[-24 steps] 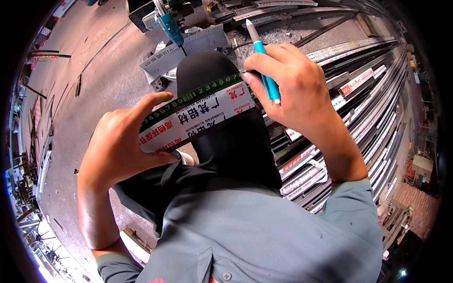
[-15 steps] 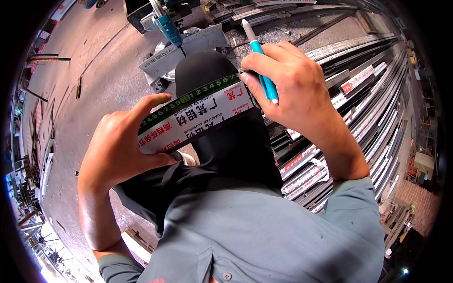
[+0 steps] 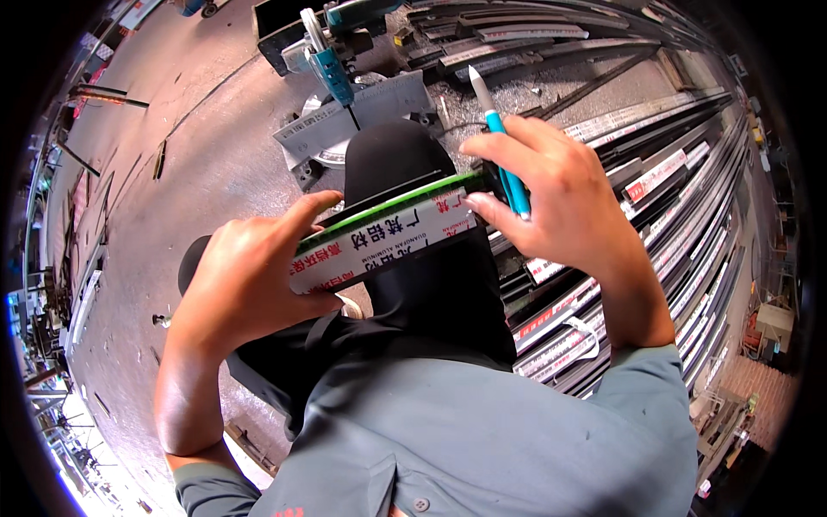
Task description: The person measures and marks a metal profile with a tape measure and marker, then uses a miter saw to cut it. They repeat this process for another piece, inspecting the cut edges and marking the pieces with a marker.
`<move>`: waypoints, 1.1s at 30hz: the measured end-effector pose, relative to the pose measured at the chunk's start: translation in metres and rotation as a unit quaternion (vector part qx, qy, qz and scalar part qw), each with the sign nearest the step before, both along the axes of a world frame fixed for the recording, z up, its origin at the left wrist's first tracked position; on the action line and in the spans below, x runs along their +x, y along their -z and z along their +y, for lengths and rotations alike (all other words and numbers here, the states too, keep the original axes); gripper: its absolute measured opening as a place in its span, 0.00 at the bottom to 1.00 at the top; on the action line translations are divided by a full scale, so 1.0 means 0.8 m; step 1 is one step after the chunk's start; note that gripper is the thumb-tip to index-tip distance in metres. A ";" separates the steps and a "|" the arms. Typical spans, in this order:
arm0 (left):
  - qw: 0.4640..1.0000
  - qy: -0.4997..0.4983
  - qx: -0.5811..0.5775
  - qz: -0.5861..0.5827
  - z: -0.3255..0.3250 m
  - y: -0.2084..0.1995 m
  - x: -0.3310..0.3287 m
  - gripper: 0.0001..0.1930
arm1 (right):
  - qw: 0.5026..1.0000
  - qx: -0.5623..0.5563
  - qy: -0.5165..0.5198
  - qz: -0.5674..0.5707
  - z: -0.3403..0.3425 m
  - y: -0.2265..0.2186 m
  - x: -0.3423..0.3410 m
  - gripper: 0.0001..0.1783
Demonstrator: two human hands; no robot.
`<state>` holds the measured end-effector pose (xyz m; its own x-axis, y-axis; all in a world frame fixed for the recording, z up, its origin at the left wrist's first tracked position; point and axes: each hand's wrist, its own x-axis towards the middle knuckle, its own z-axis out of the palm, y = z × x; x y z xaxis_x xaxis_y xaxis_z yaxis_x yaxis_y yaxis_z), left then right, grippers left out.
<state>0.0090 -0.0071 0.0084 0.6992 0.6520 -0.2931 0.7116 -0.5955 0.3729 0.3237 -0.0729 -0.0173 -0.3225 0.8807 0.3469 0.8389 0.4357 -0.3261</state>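
Two bare hands at a short bar point(image 3: 379, 246), held near the middle of the view over a black-trousered leg point(image 3: 396, 159); clock positions are read from the bar's centre. The bar, faced in white with red and black print, slants from roughly 8 to 2 o'clock, a narrow green tape point(image 3: 398, 200) along its upper edge. Left hand point(image 3: 245, 280), towards 9 o'clock: thumb and fingers pinch the bar's end. Right hand point(image 3: 560, 194), towards 3 o'clock: fingers pinch a teal pen point(image 3: 494, 122), grey tip directed to 11 o'clock; whether the thumb touches the bar cannot be told. A teal-and-grey machine point(image 3: 332, 77) stands at 11 o'clock, stacked long profiles point(image 3: 659, 233) at 3 o'clock.
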 end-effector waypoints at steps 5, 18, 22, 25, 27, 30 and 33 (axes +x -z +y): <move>1.000 0.012 0.003 -0.009 -0.009 0.000 -0.006 0.58 | 0.999 0.039 -0.027 -0.013 -0.014 -0.006 -0.011 0.23; 0.989 -0.034 -0.112 -0.088 -0.014 -0.003 -0.025 0.39 | 0.999 -0.036 -0.006 0.011 -0.030 -0.013 0.050 0.25; 0.994 0.008 -0.046 -0.095 -0.019 0.012 -0.033 0.38 | 0.998 -0.054 0.028 0.028 -0.021 -0.010 0.080 0.24; 0.994 0.040 0.049 -0.085 -0.030 0.022 -0.028 0.47 | 0.997 -0.058 0.040 0.020 -0.023 -0.004 0.090 0.23; 0.993 0.045 0.099 -0.041 -0.036 0.017 -0.024 0.51 | 0.997 -0.068 0.022 0.022 -0.025 0.000 0.089 0.23; 0.995 0.014 0.095 -0.039 -0.029 0.025 -0.036 0.45 | 0.997 -0.065 0.004 0.030 -0.026 0.012 0.088 0.25; 0.994 -0.044 0.097 -0.026 -0.021 0.018 -0.047 0.40 | 0.996 -0.081 0.006 0.042 -0.031 0.010 0.089 0.27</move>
<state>-0.0283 -0.0241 -0.0061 0.6480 0.7518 -0.1220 0.7470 -0.5959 0.2949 0.3951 -0.0979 -0.0257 -0.2884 0.9305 0.2258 0.8106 0.3628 -0.4597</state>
